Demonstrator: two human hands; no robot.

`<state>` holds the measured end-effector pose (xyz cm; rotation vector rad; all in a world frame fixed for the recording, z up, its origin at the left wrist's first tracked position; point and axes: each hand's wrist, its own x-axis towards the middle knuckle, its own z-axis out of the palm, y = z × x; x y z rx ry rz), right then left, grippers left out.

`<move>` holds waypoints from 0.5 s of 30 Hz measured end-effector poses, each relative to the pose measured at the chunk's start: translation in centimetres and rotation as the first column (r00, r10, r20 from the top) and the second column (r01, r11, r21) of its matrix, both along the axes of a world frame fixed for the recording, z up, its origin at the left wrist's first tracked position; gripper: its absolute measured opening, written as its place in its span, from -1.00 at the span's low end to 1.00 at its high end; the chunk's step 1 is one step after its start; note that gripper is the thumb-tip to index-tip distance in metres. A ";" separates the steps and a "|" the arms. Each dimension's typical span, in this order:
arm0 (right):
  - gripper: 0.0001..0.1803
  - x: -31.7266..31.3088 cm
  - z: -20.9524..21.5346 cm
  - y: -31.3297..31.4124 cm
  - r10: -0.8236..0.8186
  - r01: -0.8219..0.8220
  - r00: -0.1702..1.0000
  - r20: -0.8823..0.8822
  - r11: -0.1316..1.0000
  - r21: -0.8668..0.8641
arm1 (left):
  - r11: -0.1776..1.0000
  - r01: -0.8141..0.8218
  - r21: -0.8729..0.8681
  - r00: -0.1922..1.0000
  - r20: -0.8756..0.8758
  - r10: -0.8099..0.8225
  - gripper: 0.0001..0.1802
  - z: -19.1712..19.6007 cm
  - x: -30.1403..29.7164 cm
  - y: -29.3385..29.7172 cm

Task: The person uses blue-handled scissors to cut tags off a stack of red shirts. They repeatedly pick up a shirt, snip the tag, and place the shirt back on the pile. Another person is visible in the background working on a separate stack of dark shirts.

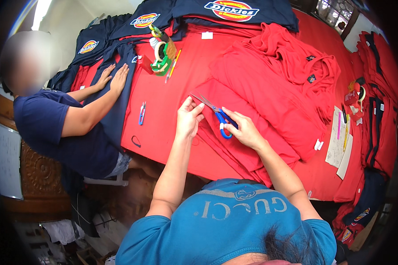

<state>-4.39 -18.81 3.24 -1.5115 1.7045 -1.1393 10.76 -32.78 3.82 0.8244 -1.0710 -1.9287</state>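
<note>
Red-covered surface (172, 110) fills most of the view, garments all over it. Navy shirts (234, 11) with oval chest logos spread along the far edge, more navy ones stacked at far left. Loose heap of red shirts (292, 66) right of centre, small dark neck labels showing. Flat stack of folded red shirts (247, 137) lies in front of the person, running toward the near edge. Another pile of red and navy garments (380, 110) at far right edge. A co-worker in a navy top at left presses both hands (112, 77) flat on a navy garment (115, 106). Paper sheets (340, 141) sit near the right side, pens lying on them. Tape dispenser cluster, green and tan (162, 53), far centre-left, pencil (174, 64) just beside it. Left hand (189, 119), fingers pinching the corner of the folded red stack, clenched on cloth. Right hand (243, 128), fingers through the handles of blue-handled scissors (216, 114), grasping them; blades open, tips pointing toward the far left, over the red stack just beside the left hand. Small blue thread snips (142, 113) lie alone on the red surface, well left of the hands. White tag (207, 35) near the far edge.
</note>
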 end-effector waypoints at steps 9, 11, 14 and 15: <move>-0.48 -0.2 -1.4 -0.7 -0.037 0.013 0.946 0.323 0.997 0.078 | 1.000 0.007 -0.023 0.999 0.043 -0.006 -0.40 -0.6 0.0 0.0; -0.49 -0.3 -1.1 -0.5 -0.055 0.021 0.954 0.295 0.993 0.116 | 1.000 0.005 -0.007 0.998 0.062 -0.005 -0.49 -0.2 -0.1 -0.1; -0.48 -0.4 -0.6 -0.1 -0.054 0.024 0.972 0.230 0.991 0.129 | 0.984 -0.050 0.171 0.989 -0.126 0.073 -0.63 0.0 -0.2 -1.3; -0.48 -0.3 -0.4 0.1 -0.042 0.023 0.982 0.186 0.995 0.101 | 0.964 -0.063 0.258 0.968 -0.218 0.122 -0.68 0.0 -0.2 -1.8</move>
